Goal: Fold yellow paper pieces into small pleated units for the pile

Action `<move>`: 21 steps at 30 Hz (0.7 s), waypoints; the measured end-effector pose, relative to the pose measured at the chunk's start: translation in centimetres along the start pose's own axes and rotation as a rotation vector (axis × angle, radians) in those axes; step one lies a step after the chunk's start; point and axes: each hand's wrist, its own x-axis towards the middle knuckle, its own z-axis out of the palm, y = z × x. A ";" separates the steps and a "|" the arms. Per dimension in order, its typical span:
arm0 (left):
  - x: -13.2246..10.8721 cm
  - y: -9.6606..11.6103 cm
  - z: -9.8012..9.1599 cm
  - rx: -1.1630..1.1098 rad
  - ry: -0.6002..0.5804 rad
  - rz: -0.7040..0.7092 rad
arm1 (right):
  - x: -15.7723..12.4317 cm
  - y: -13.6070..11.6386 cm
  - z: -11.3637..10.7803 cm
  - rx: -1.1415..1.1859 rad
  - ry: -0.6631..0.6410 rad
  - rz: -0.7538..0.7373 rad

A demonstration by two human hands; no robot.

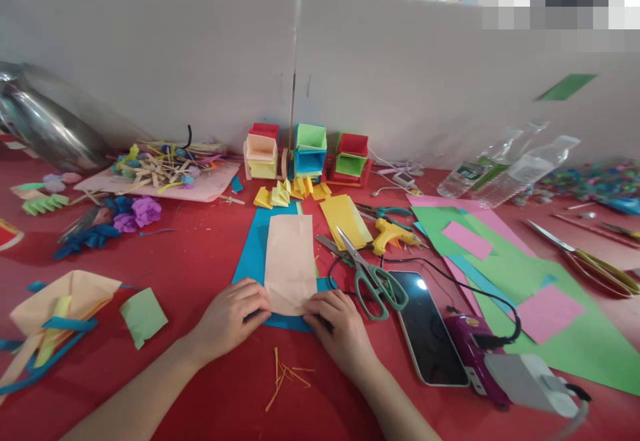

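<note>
A peach sheet of paper (290,261) lies upright before me on top of blue paper (250,241), with faint creases near its bottom edge. My left hand (235,314) has its fingers curled together at the sheet's lower left corner. At the lower right corner, my right hand (340,324) pinches the edge, thumb partly hidden beneath the fingers. Green-handled scissors (377,284) lie open just right of the sheet, beside a phone (429,327). Thin yellow paper strips (283,377) are scattered on the red table below my hands.
Folded paper boxes (310,151) stand at the back by the white partition (400,81). A yellow glue gun (395,235), plastic bottles (525,171), green paper (595,341) and a power strip (480,361) occupy the right. Left are a metal kettle (55,117) and paper flowers (140,214).
</note>
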 end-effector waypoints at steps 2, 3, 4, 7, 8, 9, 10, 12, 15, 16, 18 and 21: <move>0.1 0.3 0.2 0.009 0.023 0.000 | 0.0 -0.1 0.0 -0.026 0.006 -0.029; 0.1 0.5 0.2 0.015 0.029 0.002 | 0.0 -0.2 0.0 -0.038 0.007 -0.045; 0.1 0.6 0.3 0.023 0.032 0.001 | 0.0 -0.3 0.0 -0.049 0.006 -0.057; 0.1 1.0 0.6 0.044 0.012 -0.004 | 0.0 -0.4 0.0 -0.062 0.000 -0.051; 0.1 1.1 0.6 0.043 0.001 -0.008 | 0.0 -0.4 0.0 -0.059 -0.004 -0.041; 0.1 1.1 0.7 0.037 -0.010 -0.013 | 0.0 -0.4 0.0 -0.054 -0.011 -0.032; 0.1 1.1 0.6 0.028 -0.020 -0.017 | 0.0 -0.4 -0.1 -0.049 -0.017 -0.026; 0.1 1.2 0.6 0.005 -0.034 -0.025 | 0.0 -0.3 -0.1 -0.048 -0.021 -0.010; 0.1 1.3 0.4 -0.014 -0.037 -0.072 | 0.0 -0.1 -0.2 -0.070 -0.013 0.047; 0.1 1.3 0.4 -0.018 -0.031 -0.099 | 0.1 -0.1 -0.2 -0.079 -0.011 0.070; 0.1 1.5 0.4 -0.020 -0.008 -0.153 | 0.2 -0.1 -0.1 -0.105 -0.020 0.108; 0.1 1.7 0.5 -0.001 0.013 -0.206 | 0.5 -0.1 0.0 -0.162 -0.047 0.142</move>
